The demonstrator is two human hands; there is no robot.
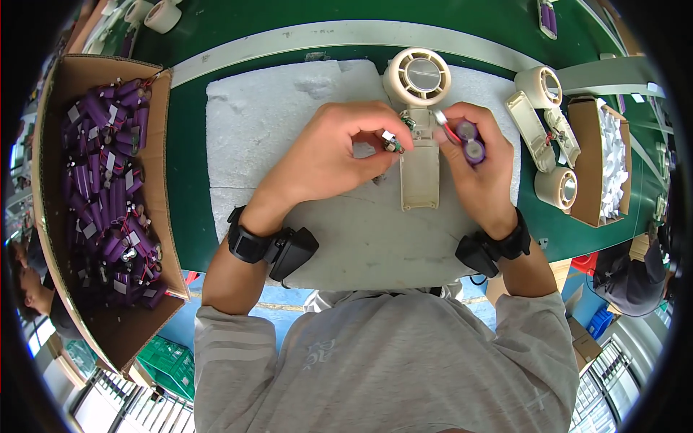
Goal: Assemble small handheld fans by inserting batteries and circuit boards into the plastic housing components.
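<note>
From where I stand, both hands are over the white foam slab [249, 130] on the green bench [191, 195], one on either side of a pale fan casing [420, 184]. The casing lies with its round grilled head at the far end and its open handle trough pointing near.

The left hand [328, 155] has thumb and forefinger pinched on a small green circuit board [392, 143], which sits at the fingertips, just by the handle's left edge; I can't tell whether the fingertips touch the casing. The right hand [491, 173] is curled around a purple battery pair [471, 141], round ends showing between thumb and fingers, just right of the handle, with a red wire [451, 133] at its left side.

To the left, a cardboard box [163, 166] is heaped with purple cells [108, 187]. Off to the right lie more pale casing parts [530, 130], near a smaller carton [586, 159] of white pieces [613, 159].
</note>
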